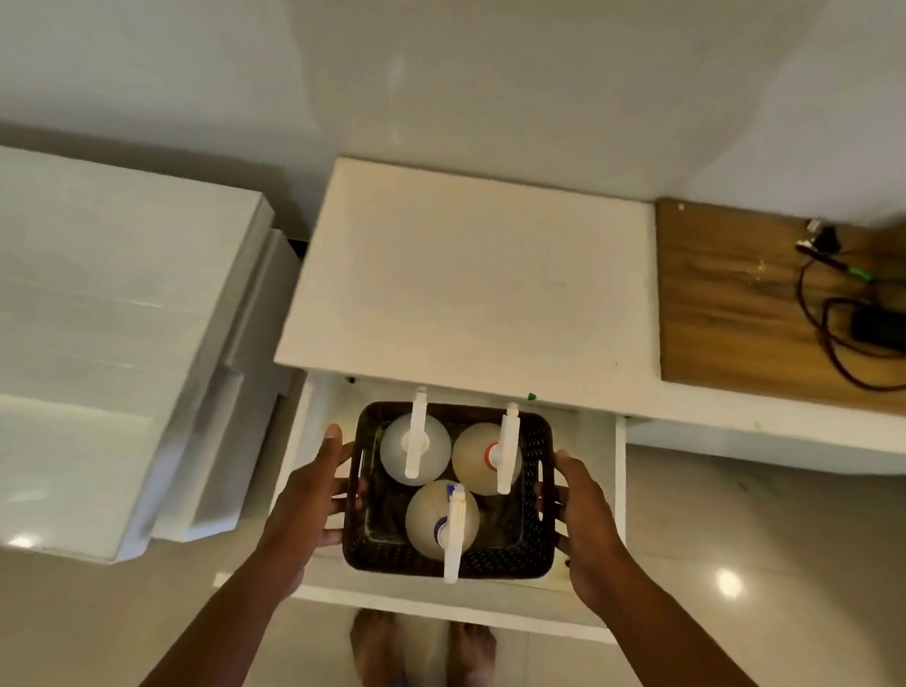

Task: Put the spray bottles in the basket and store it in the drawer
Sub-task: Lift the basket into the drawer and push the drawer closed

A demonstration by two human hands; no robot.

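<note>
My bare feet (419, 655) standing on tiled floor below open white drawer (596, 512). My left hand (309, 497) and right hand (581, 512) clamping opposite sides of dark woven plastic basket (534, 544), sitting inside drawer. Three pale round spray bottles (442, 517) standing upright in basket. White cabinet top (469, 272) lying beyond.

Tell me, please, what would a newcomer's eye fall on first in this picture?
First, the dark basket in the open white drawer at centre, with three spray bottles standing in it. Next, the left hand and right hand, one on each side of it. Then the tangle of black cables on the wooden top at far right.
</note>
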